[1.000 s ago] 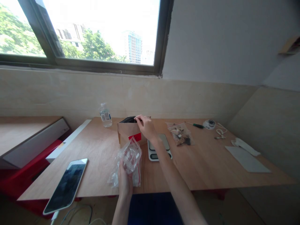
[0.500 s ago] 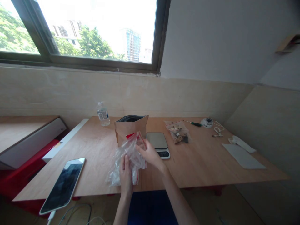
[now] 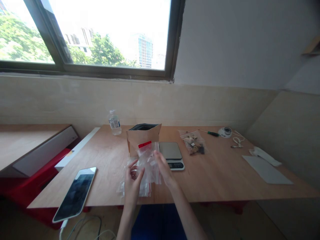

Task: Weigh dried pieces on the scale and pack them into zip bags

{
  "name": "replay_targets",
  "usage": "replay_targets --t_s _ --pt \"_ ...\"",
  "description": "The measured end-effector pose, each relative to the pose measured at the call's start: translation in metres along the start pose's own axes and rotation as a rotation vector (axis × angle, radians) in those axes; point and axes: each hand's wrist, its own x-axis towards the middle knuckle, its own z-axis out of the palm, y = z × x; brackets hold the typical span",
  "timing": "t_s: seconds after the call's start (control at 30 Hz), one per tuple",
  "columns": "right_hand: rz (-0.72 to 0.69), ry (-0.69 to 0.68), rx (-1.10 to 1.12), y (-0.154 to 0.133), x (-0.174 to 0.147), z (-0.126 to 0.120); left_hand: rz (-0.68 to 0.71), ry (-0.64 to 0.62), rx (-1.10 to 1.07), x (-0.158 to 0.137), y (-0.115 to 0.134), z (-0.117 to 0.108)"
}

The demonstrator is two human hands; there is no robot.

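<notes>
Pinches clear bag (image 3: 150,166) by its right side with right hand (image 3: 163,167); has left hand (image 3: 133,178) half-spread at its left, can't tell if gripping. Holds it between paper bag (image 3: 143,136) and near edge of desk (image 3: 212,173); can't read long axis, too crumpled.

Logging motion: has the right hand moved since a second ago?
Yes: the right hand came down and slightly rightward from the top of the paper bag.

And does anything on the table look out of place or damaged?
Yes, the phone: its lower end juts past the edge of the table, with a cable hanging from it, so it could perhaps slip.
</notes>
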Motion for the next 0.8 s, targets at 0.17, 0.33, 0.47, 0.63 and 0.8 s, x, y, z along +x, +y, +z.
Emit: replay_targets --t_s 0.17,0.33,0.47,0.63,0.8 --pt "0.035 0.042 0.112 0.014 0.004 -0.004 -0.044 -0.025 0.01 -0.001 0.007 0.008" --pt "-0.078 0.047 -0.047 0.021 -0.005 -0.003 -0.152 -0.035 -0.032 -0.002 0.004 0.009" --pt "-0.206 0.111 -0.381 0.023 -0.019 0.002 -0.12 -0.039 -0.061 -0.001 0.0 0.008" --pt "-0.222 0.16 -0.442 0.025 -0.028 0.003 -0.1 -0.157 -0.026 -0.004 -0.002 0.01" --pt "-0.209 0.067 -0.41 0.033 -0.029 0.001 -0.057 -0.164 0.049 -0.005 -0.008 0.006"
